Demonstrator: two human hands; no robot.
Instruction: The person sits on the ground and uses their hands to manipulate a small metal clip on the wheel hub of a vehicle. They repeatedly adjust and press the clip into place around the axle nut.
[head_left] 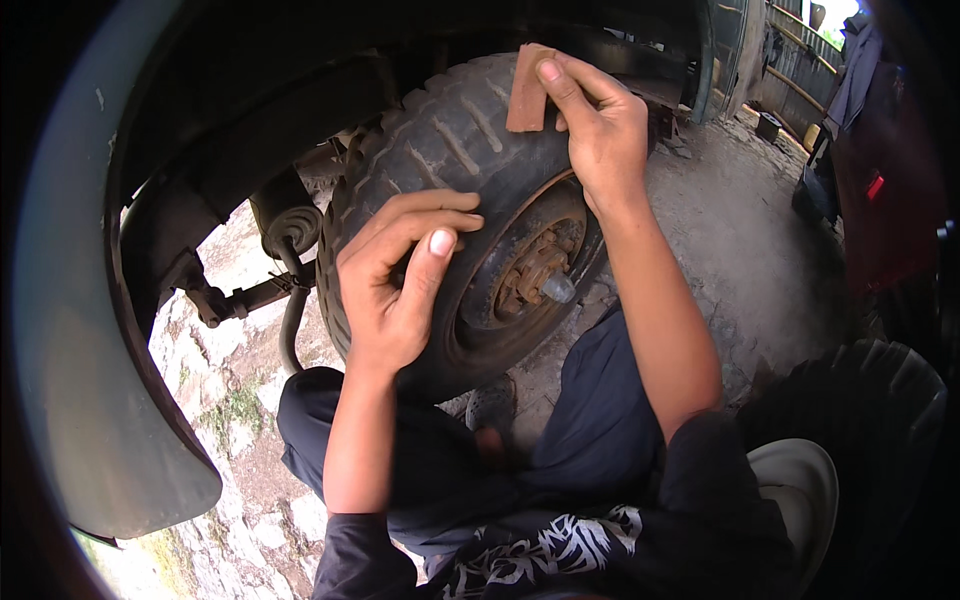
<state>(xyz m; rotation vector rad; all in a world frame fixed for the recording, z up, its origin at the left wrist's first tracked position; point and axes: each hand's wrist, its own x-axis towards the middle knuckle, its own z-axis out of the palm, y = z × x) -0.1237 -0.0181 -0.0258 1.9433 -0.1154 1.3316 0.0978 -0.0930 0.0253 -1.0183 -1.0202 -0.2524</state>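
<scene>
Between the thumb and fingers of my right hand [607, 125] is a folded piece of sandpaper [527, 98], flat and reddish brown. It is raised in front of the tread of a large black tire [440, 150]. My left hand [400, 270] hovers before the tire's sidewall with its fingers loosely curved and the thumb apart, holding nothing. Inside the tire sits a rusty wheel hub [535, 275], whose grey cap [558, 288] points toward the lower right. Whether the sandpaper touches the tread I cannot tell.
A dark green fender [80, 330] curves down the left side. Behind the tire hang a round black part and a bent pipe [292, 325]. A pale stool or chair [800, 490] and another tire [870, 410] stand at the lower right. Rough ground [710, 240] lies right of the wheel.
</scene>
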